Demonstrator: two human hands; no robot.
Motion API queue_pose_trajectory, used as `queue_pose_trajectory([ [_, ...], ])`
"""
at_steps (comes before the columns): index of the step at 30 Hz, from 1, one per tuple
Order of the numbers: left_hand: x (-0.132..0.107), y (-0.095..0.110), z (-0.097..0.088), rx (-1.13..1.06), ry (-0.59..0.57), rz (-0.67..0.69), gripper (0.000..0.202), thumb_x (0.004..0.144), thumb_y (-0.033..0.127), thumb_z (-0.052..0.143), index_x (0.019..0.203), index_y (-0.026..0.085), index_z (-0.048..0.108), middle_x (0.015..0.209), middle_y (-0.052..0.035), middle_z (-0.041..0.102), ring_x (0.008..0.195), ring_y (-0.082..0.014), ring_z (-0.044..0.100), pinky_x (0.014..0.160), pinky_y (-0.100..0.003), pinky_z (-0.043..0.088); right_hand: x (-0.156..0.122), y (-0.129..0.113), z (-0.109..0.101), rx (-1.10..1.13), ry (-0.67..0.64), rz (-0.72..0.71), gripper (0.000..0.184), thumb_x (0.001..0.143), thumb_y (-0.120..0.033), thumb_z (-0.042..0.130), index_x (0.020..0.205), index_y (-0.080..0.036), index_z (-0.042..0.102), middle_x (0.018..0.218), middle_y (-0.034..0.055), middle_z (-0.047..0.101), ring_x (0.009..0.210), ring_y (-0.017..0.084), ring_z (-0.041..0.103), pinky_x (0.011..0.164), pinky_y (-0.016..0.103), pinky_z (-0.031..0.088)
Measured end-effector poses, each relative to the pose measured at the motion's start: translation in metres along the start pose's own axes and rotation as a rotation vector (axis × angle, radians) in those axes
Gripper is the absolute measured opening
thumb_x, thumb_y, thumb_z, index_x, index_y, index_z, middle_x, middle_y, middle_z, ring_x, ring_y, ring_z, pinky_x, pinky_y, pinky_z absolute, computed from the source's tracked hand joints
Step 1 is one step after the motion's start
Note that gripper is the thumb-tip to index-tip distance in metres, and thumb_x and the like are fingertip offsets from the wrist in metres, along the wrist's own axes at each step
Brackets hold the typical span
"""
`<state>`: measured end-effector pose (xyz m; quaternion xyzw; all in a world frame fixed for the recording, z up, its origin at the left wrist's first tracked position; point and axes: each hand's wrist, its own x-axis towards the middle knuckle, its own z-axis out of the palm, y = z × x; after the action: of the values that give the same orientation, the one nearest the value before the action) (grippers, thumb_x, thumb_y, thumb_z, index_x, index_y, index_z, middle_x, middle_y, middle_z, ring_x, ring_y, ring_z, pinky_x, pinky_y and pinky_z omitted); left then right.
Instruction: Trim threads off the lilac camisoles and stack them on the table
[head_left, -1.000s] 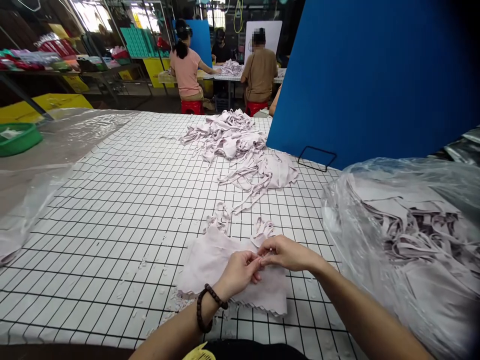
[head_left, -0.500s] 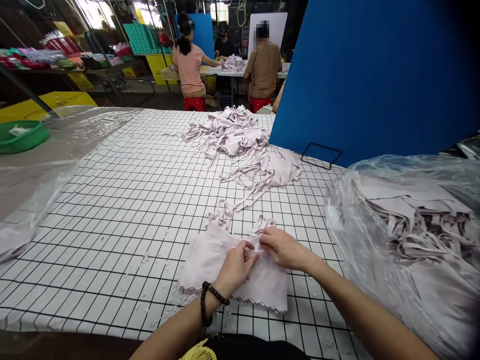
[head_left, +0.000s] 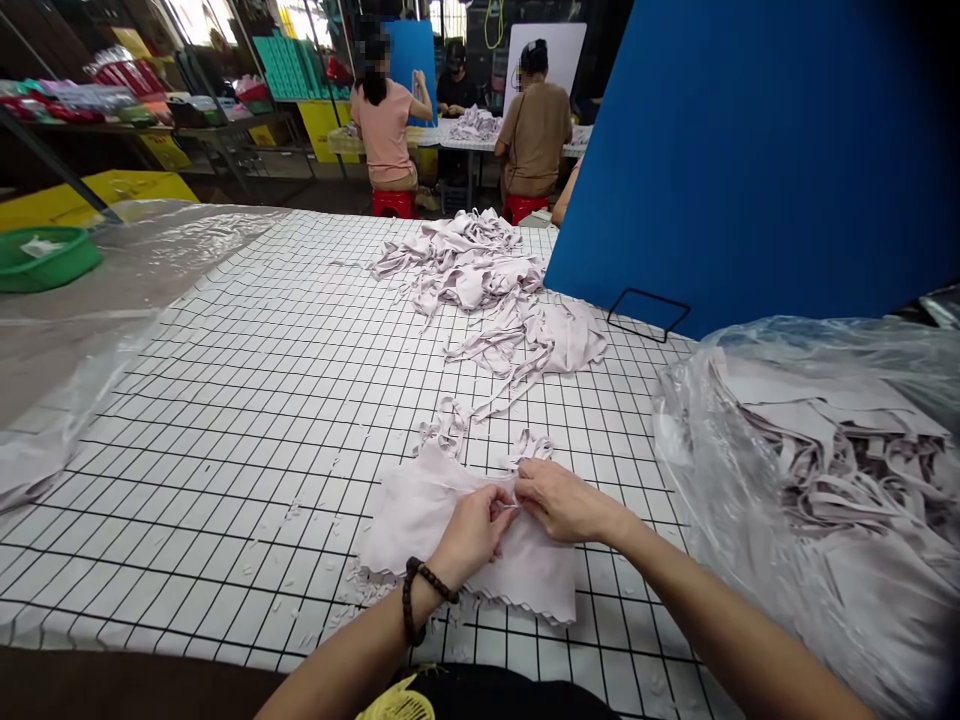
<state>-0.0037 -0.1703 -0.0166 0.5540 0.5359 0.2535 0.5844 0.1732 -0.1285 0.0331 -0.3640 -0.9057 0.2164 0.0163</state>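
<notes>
A pale lilac fabric piece [head_left: 420,520] with a scalloped lower edge and thin straps lies flat on the black-gridded white table [head_left: 247,400] in front of me. My left hand [head_left: 472,535], with a dark bead bracelet at the wrist, rests on it with fingers curled, pinching the cloth near its upper edge. My right hand [head_left: 559,500] pinches the same cloth just to the right, fingertips almost touching the left hand's.
A heap of the same lilac pieces [head_left: 480,285] lies farther back. A clear plastic bag [head_left: 817,470] of more pieces fills the right side, under a blue board [head_left: 750,150]. Clear plastic sheet [head_left: 82,320] and green basin [head_left: 45,258] at left. People sit at far tables.
Both hands have shifted slightly away from me toward the fabric's upper edge, staying pinched together on the cloth. The view has tilted a little.
</notes>
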Motion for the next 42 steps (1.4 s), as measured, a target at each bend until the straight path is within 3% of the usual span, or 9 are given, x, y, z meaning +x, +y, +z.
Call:
queue_pose_trajectory([
  [11,0.001,0.001,0.000,-0.005,-0.004,-0.018,0.022,0.082,0.040,0.054,0.085,0.019,0.054,0.050,0.0061,0.048,0.034,-0.0107,0.049,0.031,-0.019,0.037,0.007,-0.005,-0.008,-0.064,-0.099,-0.031,0.015,0.085,-0.016,0.046,0.077,-0.017,0.059,0.081,0.0055,0.053,0.078,0.018,0.046,0.065,0.030,0.030],
  [19,0.001,0.003,0.000,-0.026,-0.023,-0.010,0.021,0.082,0.039,0.055,0.084,0.017,0.057,0.051,0.0050,0.050,0.034,-0.0106,0.049,0.031,-0.019,0.037,0.017,-0.007,-0.012,-0.124,-0.144,-0.071,0.008,0.075,-0.014,0.055,0.081,-0.017,0.059,0.084,0.0055,0.054,0.078,0.018,0.046,0.065,0.031,0.028],
  [27,0.002,0.002,-0.001,-0.023,-0.039,-0.016,0.023,0.082,0.040,0.056,0.083,0.017,0.057,0.047,0.0047,0.049,0.035,-0.0114,0.050,0.032,-0.019,0.038,0.018,-0.004,-0.008,-0.043,-0.093,-0.028,0.012,0.086,-0.020,0.047,0.078,-0.017,0.056,0.085,0.0042,0.057,0.081,0.017,0.051,0.069,0.031,0.030],
  [30,0.002,0.000,0.000,-0.018,-0.031,-0.012,0.026,0.081,0.043,0.056,0.084,0.018,0.054,0.054,0.0043,0.052,0.035,-0.0106,0.050,0.031,-0.019,0.037,0.012,0.007,-0.015,0.018,-0.084,0.007,0.007,0.083,-0.022,0.052,0.085,-0.019,0.058,0.089,0.0029,0.060,0.083,0.017,0.053,0.074,0.032,0.032],
  [33,0.003,-0.002,0.000,-0.012,-0.013,-0.016,0.028,0.080,0.044,0.058,0.090,0.019,0.051,0.062,0.0047,0.053,0.035,-0.0094,0.050,0.031,-0.018,0.034,0.008,0.023,-0.024,0.068,0.002,0.092,0.016,0.078,-0.012,0.052,0.089,-0.020,0.059,0.090,0.0010,0.062,0.082,0.015,0.055,0.075,0.030,0.034],
  [35,0.003,-0.002,0.000,0.003,0.019,0.000,0.031,0.079,0.044,0.059,0.095,0.020,0.048,0.065,0.0060,0.051,0.034,-0.0082,0.049,0.031,-0.018,0.032,0.010,0.035,-0.026,0.131,0.150,0.186,0.021,0.076,-0.009,0.048,0.088,-0.020,0.060,0.091,0.0014,0.062,0.079,0.014,0.055,0.072,0.027,0.037],
  [39,0.001,-0.002,0.000,0.042,0.093,0.071,0.029,0.084,0.044,0.054,0.100,0.022,0.043,0.068,0.0075,0.050,0.033,-0.0063,0.047,0.036,-0.019,0.033,0.017,0.059,-0.017,0.326,0.447,0.368,0.019,0.080,-0.017,0.047,0.089,-0.019,0.064,0.091,0.0034,0.060,0.075,0.014,0.053,0.068,0.025,0.042],
  [42,0.001,-0.001,0.000,0.072,0.089,0.118,0.024,0.087,0.042,0.049,0.098,0.021,0.045,0.065,0.0078,0.049,0.034,-0.0064,0.046,0.041,-0.020,0.034,0.020,0.075,-0.003,0.400,0.522,0.520,0.018,0.079,-0.025,0.052,0.085,-0.019,0.067,0.087,0.0028,0.059,0.073,0.014,0.054,0.069,0.026,0.043],
])
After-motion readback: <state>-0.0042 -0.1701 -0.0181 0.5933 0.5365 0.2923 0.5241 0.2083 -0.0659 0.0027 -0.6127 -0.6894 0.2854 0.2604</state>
